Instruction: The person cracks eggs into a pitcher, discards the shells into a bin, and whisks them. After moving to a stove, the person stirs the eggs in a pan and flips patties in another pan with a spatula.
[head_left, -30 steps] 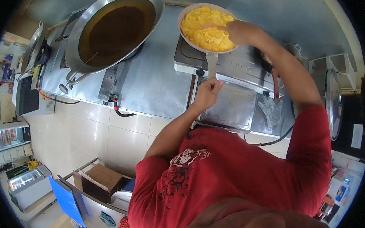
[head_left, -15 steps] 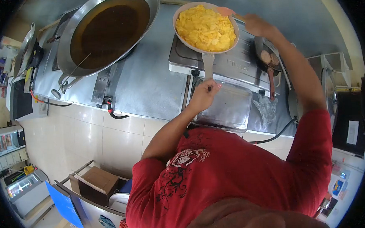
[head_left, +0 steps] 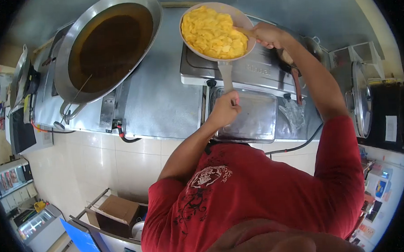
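Two hands work one frying pan at a steel tabletop in a kitchen seen from above. The pan sits on a countertop stove and is heaped with yellow scrambled egg. Its pale handle runs straight back from the bowl toward the person, so the pan's long axis points at the red-shirted chest. The left hand is the nearer one, fingers curled shut around the tip of that handle, with the pan lying directly ahead of it. The right hand reaches farther out, to the pan's right rim, and is closed on the shaft of a spatula whose end dips into the egg; how exactly the fingers lie cannot be made out. Below the stove, just under the left hand, rests a shallow metal tray. To the left, well apart from the pan, stands a wide wok filled with dark oil. A second pan's handle shows beneath the right forearm, near a clear plastic glove.
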A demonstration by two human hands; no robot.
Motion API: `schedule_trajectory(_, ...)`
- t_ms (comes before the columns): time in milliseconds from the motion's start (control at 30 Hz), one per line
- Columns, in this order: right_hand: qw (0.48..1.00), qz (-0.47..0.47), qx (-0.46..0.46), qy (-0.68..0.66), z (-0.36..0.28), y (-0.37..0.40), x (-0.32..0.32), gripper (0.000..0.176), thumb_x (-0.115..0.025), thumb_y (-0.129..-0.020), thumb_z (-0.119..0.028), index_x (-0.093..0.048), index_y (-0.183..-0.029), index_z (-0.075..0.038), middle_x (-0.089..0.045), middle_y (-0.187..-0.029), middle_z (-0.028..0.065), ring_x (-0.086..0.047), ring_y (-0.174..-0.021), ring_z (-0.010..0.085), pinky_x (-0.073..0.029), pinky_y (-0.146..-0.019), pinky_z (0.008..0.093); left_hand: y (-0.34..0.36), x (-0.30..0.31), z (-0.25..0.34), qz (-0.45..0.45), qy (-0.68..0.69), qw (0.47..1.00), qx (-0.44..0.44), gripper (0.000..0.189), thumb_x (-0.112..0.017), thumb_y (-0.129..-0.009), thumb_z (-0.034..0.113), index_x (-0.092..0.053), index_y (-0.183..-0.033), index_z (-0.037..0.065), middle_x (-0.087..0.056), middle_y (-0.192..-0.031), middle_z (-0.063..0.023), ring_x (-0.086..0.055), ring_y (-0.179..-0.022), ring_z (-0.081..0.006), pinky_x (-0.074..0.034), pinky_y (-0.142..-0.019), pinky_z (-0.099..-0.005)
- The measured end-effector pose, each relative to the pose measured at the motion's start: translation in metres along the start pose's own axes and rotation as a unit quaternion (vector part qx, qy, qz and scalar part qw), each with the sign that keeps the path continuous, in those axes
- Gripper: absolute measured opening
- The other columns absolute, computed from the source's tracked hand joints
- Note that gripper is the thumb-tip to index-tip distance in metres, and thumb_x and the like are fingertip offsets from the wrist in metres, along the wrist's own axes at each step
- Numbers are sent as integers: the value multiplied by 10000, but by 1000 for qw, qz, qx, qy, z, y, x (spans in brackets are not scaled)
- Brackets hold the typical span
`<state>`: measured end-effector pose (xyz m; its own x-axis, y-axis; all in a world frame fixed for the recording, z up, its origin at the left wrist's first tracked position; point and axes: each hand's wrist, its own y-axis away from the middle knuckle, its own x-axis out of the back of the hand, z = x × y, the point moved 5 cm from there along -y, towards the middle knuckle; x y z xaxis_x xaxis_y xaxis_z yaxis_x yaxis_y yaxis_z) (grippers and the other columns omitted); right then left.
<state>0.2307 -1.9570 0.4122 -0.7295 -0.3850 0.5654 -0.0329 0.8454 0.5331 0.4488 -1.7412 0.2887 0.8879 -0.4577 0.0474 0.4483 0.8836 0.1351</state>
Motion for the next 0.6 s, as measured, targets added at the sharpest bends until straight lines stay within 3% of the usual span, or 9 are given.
schedule_trajectory(67,998,-9,23,62,-4,9,-1,365,-604,-1054,-341,-667,-861,-37,-518,-619,39,-476,-457,122,-344,-377,343,4,2,0,5,24,999,-43,165,-676,-852,-41,-548,-886,58,-499,-696,10,-496,-650,-66,-395,-564,-302)
schedule_trajectory(133,991,6,35,130,-25,36,-3,276,-612,-1061,-239,-750,-1025,-2,-584,-674,79,-521,-455,145,-378,-377,371,4,4,1,9,16,999,-51,166,-676,-850,-41,-549,-888,59,-495,-709,12,-501,-659,-67,-402,-574,-300)
schedule_trajectory(167,959,60,171,218,-20,28,1,244,-609,-1041,-200,-740,-1083,1,-620,-709,119,-589,-522,195,-434,-435,412,5,4,1,12,14,998,-54,166,-675,-849,-41,-550,-889,60,-493,-715,13,-503,-664,-68,-406,-579,-299)
schedule_trajectory(233,811,161,424,371,8,14,-2,263,-604,-1002,-123,-722,-1199,8,-694,-779,197,-725,-656,297,-547,-553,495,5,3,-1,3,16,999,-43,170,-675,-850,-41,-546,-888,63,-493,-722,15,-509,-670,-69,-409,-584,-298)
schedule_trajectory(333,832,156,262,463,-14,77,-30,469,-596,-917,-38,-627,-1385,-11,-746,-968,247,-772,-898,407,-605,-771,564,6,4,-2,5,15,999,-37,174,-672,-846,-44,-543,-889,65,-495,-728,20,-514,-675,-70,-415,-589,-299)
schedule_trajectory(433,811,122,158,550,-14,110,-62,517,-579,-964,-88,-552,-1476,-25,-748,-1110,238,-789,-946,386,-636,-800,543,2,3,-6,4,24,999,-37,186,-689,-867,-33,-539,-906,70,-497,-729,24,-511,-664,-69,-413,-580,-294)
schedule_trajectory(600,792,161,174,563,-32,140,-16,512,-581,-947,-75,-560,-1452,7,-750,-1077,238,-787,-944,409,-640,-821,517,5,4,-8,-7,55,998,23,176,-755,-893,73,-597,-971,67,-525,-693,-47,-537,-638,-118,-455,-610,-333)
